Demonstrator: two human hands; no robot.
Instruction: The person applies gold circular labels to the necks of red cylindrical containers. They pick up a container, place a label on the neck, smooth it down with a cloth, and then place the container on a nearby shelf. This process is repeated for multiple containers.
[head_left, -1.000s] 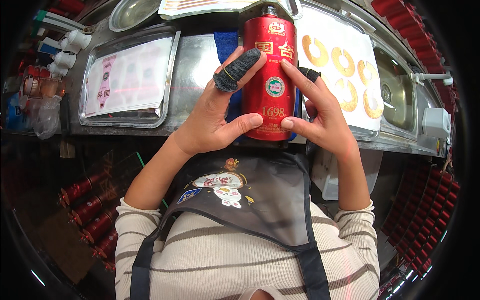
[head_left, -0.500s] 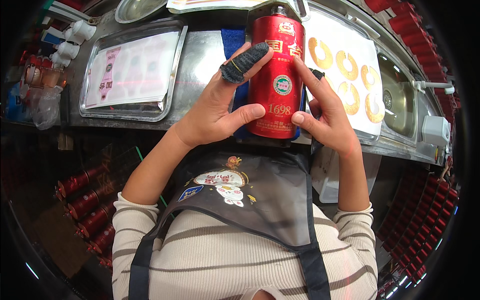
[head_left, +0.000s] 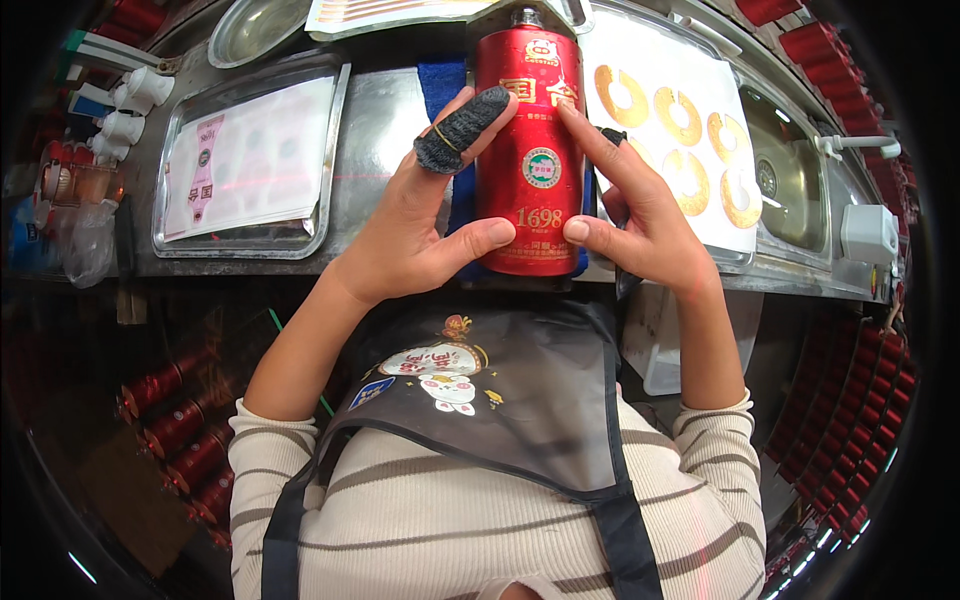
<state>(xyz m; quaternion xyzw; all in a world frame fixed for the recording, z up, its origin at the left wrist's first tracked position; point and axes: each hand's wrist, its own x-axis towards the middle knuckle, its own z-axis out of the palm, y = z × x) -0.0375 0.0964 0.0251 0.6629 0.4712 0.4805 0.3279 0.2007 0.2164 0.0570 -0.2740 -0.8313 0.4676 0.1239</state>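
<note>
A glossy red bottle [head_left: 530, 190] with gold lettering and a round green-and-white emblem lies on a blue cloth [head_left: 440, 90], its dark neck pointing away from me. My left hand [head_left: 425, 215] grips its left side, thumb near the lower lettering and index finger further up. A dark grey knitted finger cover [head_left: 462, 130], bound with a thin band, sheathes that index finger. From the other side my right hand [head_left: 645, 225] holds the bottle, index fingertip by the large gold characters and thumb low down. A black cover shows on another right finger; the remaining fingers are partly hidden.
At left, a metal tray [head_left: 325, 225] holds a sheet of printed pink labels [head_left: 205, 165]. On the right lies a white sheet [head_left: 610, 55] with gold C-shaped pieces, beside a sink [head_left: 785, 190]. A metal bowl [head_left: 258, 30] stands at the back. Red bottles [head_left: 180, 430] are racked below.
The bottle and both hands appear slightly further left in the picture, as does the nearby counter. My grip on the bottle looks much the same.
</note>
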